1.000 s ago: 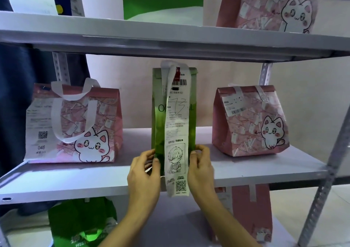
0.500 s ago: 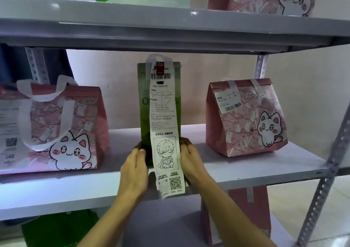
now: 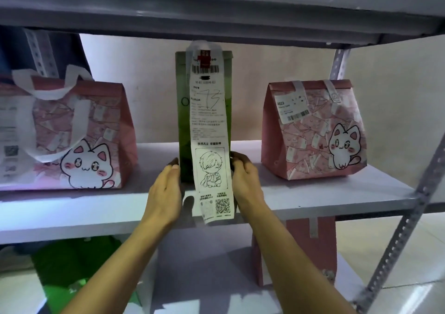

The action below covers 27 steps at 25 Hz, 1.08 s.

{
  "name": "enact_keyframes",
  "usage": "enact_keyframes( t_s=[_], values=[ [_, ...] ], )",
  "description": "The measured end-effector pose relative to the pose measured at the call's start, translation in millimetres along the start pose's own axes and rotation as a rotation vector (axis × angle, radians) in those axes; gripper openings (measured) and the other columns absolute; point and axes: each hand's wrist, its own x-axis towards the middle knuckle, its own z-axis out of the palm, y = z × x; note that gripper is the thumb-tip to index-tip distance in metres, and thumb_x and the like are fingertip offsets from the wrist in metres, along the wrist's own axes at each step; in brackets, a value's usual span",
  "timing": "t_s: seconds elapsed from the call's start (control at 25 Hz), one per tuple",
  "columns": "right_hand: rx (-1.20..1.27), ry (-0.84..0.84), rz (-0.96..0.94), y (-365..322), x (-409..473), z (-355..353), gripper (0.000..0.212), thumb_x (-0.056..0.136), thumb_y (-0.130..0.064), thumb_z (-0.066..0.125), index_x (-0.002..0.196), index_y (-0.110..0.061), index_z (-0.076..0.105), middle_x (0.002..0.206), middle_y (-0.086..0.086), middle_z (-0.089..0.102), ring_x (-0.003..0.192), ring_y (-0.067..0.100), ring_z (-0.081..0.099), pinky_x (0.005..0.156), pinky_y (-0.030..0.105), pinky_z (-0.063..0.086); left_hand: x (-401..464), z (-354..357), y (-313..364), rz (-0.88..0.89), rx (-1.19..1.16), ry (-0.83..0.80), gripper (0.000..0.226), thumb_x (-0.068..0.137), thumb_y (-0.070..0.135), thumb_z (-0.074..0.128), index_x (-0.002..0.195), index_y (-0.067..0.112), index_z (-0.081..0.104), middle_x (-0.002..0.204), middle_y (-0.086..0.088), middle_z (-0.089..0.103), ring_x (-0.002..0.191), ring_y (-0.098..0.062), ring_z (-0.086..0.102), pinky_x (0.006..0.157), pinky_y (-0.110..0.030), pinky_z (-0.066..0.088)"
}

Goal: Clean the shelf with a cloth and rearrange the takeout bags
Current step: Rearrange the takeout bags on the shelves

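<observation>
Both hands grip the tall green takeout bag (image 3: 183, 111) standing on the white shelf (image 3: 313, 193), left hand (image 3: 166, 191) and right hand (image 3: 245, 181) clasping its base; its long receipt (image 3: 209, 130) dangles between them; pink cat bags flank either side.

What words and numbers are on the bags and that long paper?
"73", handwritten on the long receipt hanging down the green bag.
"022" on the right pink bag's label.
"O", the only letter showing on the green bag.
Other print, barcodes and the left pink bag's label: too blurred.
</observation>
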Motion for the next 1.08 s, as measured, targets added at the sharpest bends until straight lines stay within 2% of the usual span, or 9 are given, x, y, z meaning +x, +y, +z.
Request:
enact_keyframes(
  t_s=[0.08,0.2,0.28,0.36,0.44,0.56,0.8,1.0,1.08],
  values=[
    [-0.004,0.032,-0.035,-2,-6,-1,0.027,0.105,-0.023,0.038,0.103,-0.030,0.065,0.099,-0.007,0.076,0.093,0.013,0.072,0.083,0.038,0.058,-12,-4,2,0.072,0.042,0.048,0.030,0.104,0.038,0.033,0.100,0.032,0.062,0.104,0.014,0.066,0.101,-0.010,0.061,0.077,-0.023,0.049],
    [0.007,0.119,-0.059,-4,-19,0,0.027,0.107,-0.028,0.038,0.111,-0.023,0.065,0.109,-0.003,0.074,0.103,0.017,0.069,0.092,0.044,0.054,-40,-12,-8,0.235,0.116,0.043,0.032,0.106,0.030,0.036,0.131,0.027,0.055,0.120,0.017,0.058,0.108,0.015,0.053,0.087,-0.005,0.040],
    [-0.045,0.160,-0.112,-1,-30,-1,0.029,0.108,-0.030,0.037,0.119,-0.022,0.063,0.114,-0.005,0.071,0.109,0.017,0.067,0.096,0.046,0.054,-58,-17,-21,0.294,0.227,0.007,0.033,0.105,0.027,0.039,0.135,0.022,0.052,0.127,0.010,0.058,0.114,0.007,0.054,0.097,-0.016,0.043],
    [-0.136,0.159,-0.210,4,-50,-1,0.028,0.107,-0.031,0.038,0.122,-0.027,0.061,0.109,-0.015,0.071,0.101,0.005,0.067,0.086,0.035,0.059,-75,-21,-30,0.349,0.335,-0.019,0.034,0.103,0.022,0.046,0.136,0.020,0.053,0.131,0.005,0.057,0.121,-0.007,0.052,0.104,-0.033,0.043],
    [-0.171,0.135,-0.282,11,-72,-3,0.026,0.106,-0.027,0.041,0.123,-0.026,0.061,0.107,-0.020,0.070,0.096,-0.004,0.066,0.073,0.015,0.055,-86,-24,-36,0.382,0.379,-0.044,0.034,0.100,0.017,0.051,0.133,0.018,0.055,0.137,0.003,0.055,0.134,-0.010,0.042,0.113,-0.035,0.036],
    [-0.241,0.095,-0.356,25,-102,-2,0.025,0.105,-0.016,0.046,0.127,-0.018,0.060,0.119,-0.008,0.069,0.103,-0.004,0.064,0.074,0.002,0.047,-104,-31,-42,0.415,0.398,-0.043,0.034,0.097,0.018,0.049,0.130,0.018,0.057,0.141,0.003,0.054,0.143,-0.011,0.033,0.118,-0.033,0.029],
    [-0.308,0.158,-0.531,53,-145,4,0.025,0.098,-0.004,0.052,0.118,-0.012,0.065,0.114,0.001,0.069,0.105,0.011,0.063,0.088,0.010,0.047,-141,-44,-71,0.338,0.426,-0.044,0.037,0.094,0.027,0.044,0.129,0.024,0.056,0.140,0.009,0.051,0.134,-0.007,0.038,0.114,-0.029,0.031],
    [-0.347,0.063,-0.421,106,-176,14,0.024,0.099,-0.002,0.053,0.113,-0.015,0.067,0.110,-0.001,0.069,0.104,0.012,0.064,0.087,0.009,0.047,-163,-55,-101,0.260,0.411,-0.050,0.034,0.094,0.027,0.044,0.126,0.027,0.057,0.132,0.012,0.053,0.127,-0.007,0.042,0.108,-0.028,0.036],
    [-0.386,0.001,-0.338,131,-187,14,0.024,0.098,-0.003,0.054,0.112,-0.015,0.068,0.109,-0.003,0.069,0.105,0.009,0.064,0.094,0.021,0.051,-173,-56,-114,0.225,0.404,-0.062,0.032,0.094,0.027,0.044,0.123,0.028,0.057,0.128,0.014,0.053,0.124,-0.004,0.043,0.105,-0.027,0.037]
  ],
)
